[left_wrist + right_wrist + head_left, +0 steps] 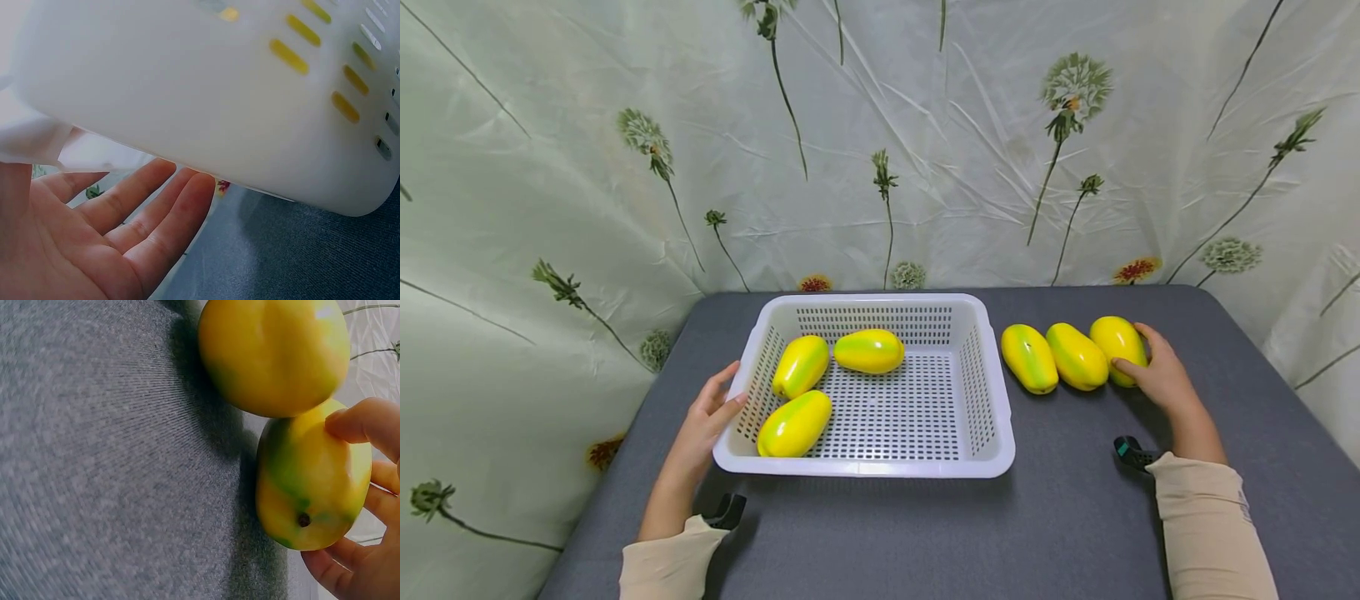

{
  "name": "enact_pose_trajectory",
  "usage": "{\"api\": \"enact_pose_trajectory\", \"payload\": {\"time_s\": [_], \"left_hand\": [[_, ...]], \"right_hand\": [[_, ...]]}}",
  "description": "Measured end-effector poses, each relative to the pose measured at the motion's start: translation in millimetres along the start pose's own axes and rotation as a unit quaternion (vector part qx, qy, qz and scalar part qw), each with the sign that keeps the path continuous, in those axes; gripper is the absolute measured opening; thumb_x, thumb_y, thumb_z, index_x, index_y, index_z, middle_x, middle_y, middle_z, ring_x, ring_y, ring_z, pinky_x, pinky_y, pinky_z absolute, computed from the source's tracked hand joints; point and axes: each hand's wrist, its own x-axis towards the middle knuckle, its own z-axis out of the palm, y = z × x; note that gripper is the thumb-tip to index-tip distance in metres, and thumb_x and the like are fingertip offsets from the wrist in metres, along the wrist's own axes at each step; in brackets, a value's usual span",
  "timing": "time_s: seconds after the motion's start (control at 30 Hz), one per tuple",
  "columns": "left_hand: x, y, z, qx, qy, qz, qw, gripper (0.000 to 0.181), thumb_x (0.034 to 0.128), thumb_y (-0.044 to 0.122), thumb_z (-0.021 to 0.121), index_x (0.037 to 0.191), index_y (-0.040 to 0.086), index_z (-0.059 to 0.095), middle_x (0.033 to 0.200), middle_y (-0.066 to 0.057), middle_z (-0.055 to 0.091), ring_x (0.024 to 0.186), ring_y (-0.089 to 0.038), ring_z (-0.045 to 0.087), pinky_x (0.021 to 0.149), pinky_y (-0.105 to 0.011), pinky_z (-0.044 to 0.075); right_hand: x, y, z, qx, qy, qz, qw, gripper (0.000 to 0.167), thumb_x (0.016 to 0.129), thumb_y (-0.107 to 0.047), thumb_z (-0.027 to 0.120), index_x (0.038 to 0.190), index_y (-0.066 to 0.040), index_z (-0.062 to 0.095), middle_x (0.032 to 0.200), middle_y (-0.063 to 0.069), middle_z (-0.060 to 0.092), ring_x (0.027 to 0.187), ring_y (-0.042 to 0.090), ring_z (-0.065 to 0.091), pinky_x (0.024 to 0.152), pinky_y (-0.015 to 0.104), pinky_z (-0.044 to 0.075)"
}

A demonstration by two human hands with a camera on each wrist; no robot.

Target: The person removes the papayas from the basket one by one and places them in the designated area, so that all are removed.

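Observation:
A white perforated basket holds three yellow-green fruits, two along its left side and one near the back. My left hand is at the basket's left wall; in the left wrist view its fingers lie extended under the basket's edge. Right of the basket, three more fruits stand in a row. My right hand grips the rightmost fruit, with the thumb on one side and fingers round the other in the right wrist view.
A grey cloth-covered table carries everything. Behind it and at the left hangs a pale curtain with a dandelion print. Black straps are at both wrists.

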Motion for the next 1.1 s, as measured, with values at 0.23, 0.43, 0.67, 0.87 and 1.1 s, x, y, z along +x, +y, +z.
{"api": "enact_pose_trajectory", "payload": {"time_s": [0.23,0.43,0.67,0.87,1.1], "left_hand": [[1.3,0.0,-0.1,0.008,0.003,-0.004,1.0,0.062,0.0927,0.029,0.05,0.143,0.016,0.016,0.133,-0.024,0.036,0.096,-0.017,0.058,0.067,-0.04,0.052],[1.7,1.0,-0.3,0.009,0.003,-0.006,0.9999,0.062,0.0927,0.028,0.05,0.143,0.015,0.017,0.133,-0.024,0.036,0.098,-0.021,0.058,0.067,-0.04,0.052],[0.5,2.0,0.4,0.005,0.002,-0.006,1.0,0.062,0.0927,0.028,0.05,0.143,0.015,0.016,0.134,-0.024,0.035,0.099,-0.024,0.057,0.066,-0.041,0.052],[0.7,0.4,0.1,0.005,0.001,-0.002,1.0,0.061,0.093,0.027,0.049,0.143,0.015,0.017,0.133,-0.024,0.036,0.097,-0.02,0.058,0.066,-0.041,0.052],[-0.3,0.2,0.3,0.007,0.003,-0.003,1.0,0.061,0.0932,0.027,0.049,0.144,0.016,0.016,0.134,-0.024,0.035,0.1,-0.025,0.056,0.067,-0.041,0.052]], "right_hand": [[-3.0,0,1,0.008,0.02,-0.005,0.9998,0.074,0.091,-0.028,0.05,0.14,0.007,0.007,0.138,0.036,0.009,0.113,0.054,0.025,0.084,0.064,0.027],[-3.8,-5,0,0.01,0.058,-0.026,0.9979,0.073,0.09,-0.025,0.052,0.14,0.006,0.009,0.142,0.032,0.006,0.127,0.048,0.006,0.094,0.065,0.012],[-4.0,-14,-3,0.009,0.087,-0.047,0.9951,0.07,0.089,-0.022,0.054,0.141,0.003,0.014,0.141,0.031,0.012,0.123,0.05,0.015,0.091,0.066,0.019],[-5.5,-27,-3,0.015,0.102,-0.053,0.9932,0.069,0.088,-0.023,0.054,0.142,-0.001,0.016,0.143,0.027,0.012,0.126,0.048,0.014,0.093,0.065,0.016],[-5.7,-47,-4,0.027,0.115,-0.059,0.9913,0.07,0.089,-0.028,0.053,0.144,-0.008,0.014,0.145,0.022,0.012,0.128,0.044,0.013,0.096,0.064,0.014]]}}
